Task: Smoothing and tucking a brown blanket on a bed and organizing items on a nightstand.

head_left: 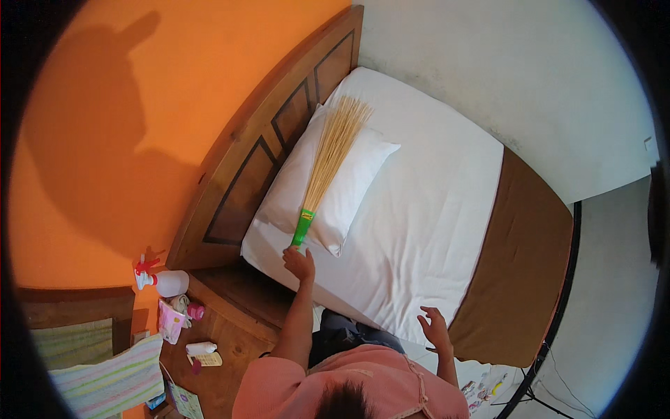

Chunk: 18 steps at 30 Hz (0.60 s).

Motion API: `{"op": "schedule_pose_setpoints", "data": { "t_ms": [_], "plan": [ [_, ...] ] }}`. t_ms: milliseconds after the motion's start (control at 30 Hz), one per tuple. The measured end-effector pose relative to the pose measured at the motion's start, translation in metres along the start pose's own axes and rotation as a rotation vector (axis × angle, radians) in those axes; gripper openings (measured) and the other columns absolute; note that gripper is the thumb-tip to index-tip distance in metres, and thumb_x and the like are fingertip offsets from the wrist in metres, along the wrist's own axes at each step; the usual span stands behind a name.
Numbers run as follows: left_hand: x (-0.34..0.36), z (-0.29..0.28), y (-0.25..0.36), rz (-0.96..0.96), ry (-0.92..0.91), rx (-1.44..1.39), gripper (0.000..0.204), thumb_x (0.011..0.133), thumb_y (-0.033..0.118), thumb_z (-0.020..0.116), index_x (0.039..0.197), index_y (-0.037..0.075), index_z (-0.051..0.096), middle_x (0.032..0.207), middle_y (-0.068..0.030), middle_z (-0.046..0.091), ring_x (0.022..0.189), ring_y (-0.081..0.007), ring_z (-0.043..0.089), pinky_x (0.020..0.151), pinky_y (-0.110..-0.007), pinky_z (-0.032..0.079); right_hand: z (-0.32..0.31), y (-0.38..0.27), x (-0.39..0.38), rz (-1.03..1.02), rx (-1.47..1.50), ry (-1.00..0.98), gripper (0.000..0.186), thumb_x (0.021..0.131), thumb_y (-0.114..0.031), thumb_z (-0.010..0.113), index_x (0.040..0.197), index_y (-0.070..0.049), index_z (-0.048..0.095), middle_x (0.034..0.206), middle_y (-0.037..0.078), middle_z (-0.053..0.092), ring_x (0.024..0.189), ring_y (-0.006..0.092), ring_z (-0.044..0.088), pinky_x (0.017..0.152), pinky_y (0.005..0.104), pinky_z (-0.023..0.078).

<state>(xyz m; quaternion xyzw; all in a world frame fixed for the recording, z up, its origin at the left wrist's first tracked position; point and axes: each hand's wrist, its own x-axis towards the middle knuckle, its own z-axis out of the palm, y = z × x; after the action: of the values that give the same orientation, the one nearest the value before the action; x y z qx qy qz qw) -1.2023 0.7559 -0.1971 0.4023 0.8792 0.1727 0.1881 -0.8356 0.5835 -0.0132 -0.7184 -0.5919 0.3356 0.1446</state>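
My left hand (299,262) is closed on the lower end of a stick broom's green handle (303,225). The broom's long straw-coloured bristles (335,140) lie over a white pillow (373,158) beside the wooden headboard (244,181). My right hand (434,328) is open, fingers apart and slightly curled, above the near part of the white sheet (426,230); whether it touches the sheet I cannot tell.
A brown cloth (513,265) covers the bed's right end. At lower left, a wooden bedside surface (230,349) holds a spray bottle (170,283), small containers and packets beside a striped cloth (112,377). An orange wall (98,91) and a pale wall (502,63) border the bed.
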Motion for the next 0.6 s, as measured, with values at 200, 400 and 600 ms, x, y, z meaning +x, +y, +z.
{"op": "schedule_pose_setpoints", "data": {
  "t_ms": [200,400,600],
  "plan": [
    [0.04,-0.021,-0.015,-0.005,-0.171,0.082,0.062,0.069,0.021,0.076,0.12,0.007,0.043,0.119,-0.015,0.055,0.111,-0.0361,0.053,0.089,-0.065,0.037,0.004,-0.014,-0.001,-0.017,0.023,-0.087,0.03,0.083,-0.015,0.065,0.11,-0.003,0.06,0.103,0.02,0.06,0.098,0.0363,0.058,0.084,0.041,0.047],
    [0.007,-0.012,0.01,0.267,-0.362,-0.124,0.043,0.069,0.026,0.073,0.098,0.001,0.053,0.088,-0.0218,0.065,0.085,-0.0398,0.062,0.074,-0.046,0.05,0.021,-0.027,0.018,-0.065,0.009,-0.11,0.032,0.085,-0.02,0.063,0.112,-0.003,0.06,0.105,0.02,0.06,0.096,0.0368,0.059,0.084,0.0412,0.048],
    [-0.084,-0.045,0.083,0.253,-0.616,-0.666,0.038,0.077,0.015,0.068,0.097,-0.004,0.042,0.072,-0.0158,0.062,0.057,-0.0269,0.065,0.061,-0.04,0.053,0.063,-0.065,0.063,0.022,0.4,-0.16,0.055,0.092,-0.03,0.058,0.135,-0.002,0.039,0.111,0.022,0.06,0.102,0.0265,0.061,0.084,0.0348,0.049]
  ]
}}
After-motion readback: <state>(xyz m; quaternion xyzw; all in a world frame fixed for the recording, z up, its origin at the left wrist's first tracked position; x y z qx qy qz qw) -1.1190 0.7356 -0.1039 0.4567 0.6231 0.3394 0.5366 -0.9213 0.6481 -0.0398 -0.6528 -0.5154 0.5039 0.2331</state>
